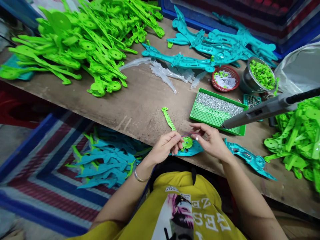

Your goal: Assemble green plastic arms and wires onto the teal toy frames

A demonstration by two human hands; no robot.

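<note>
- Hands are both at the near edge of our workbench (140, 110), over a teal moulded part (195, 150) lying flat along it.
- Our left hand (167, 145): thumb and fingers pinched together; a thin reddish strand (193, 134) runs from its fingertips toward our right hand (212, 140).
- Our right hand: fingers bent, thumb near the strand; we can't tell if it grips it.
- Green lever (170, 121) angles away from us, hooked tip up the bench; round green disc (187, 142) sits between our hands, over the teal part (likely one piece with the lever, but our left fingers hide the join).
- Grey power screwdriver (260, 110) angles in from the right, nose over the green perforated tray (207, 115), which carries small metal fasteners (217, 101).
- Beyond the tray: red basket (213, 80) with white and green bits, metal bowl (246, 80) of small green pieces.
- Green parts piled left (95, 43) and right (297, 133) of us; more teal mouldings (220, 43) at the back.
- Translucent parts (165, 75) lie mid-bench.
</note>
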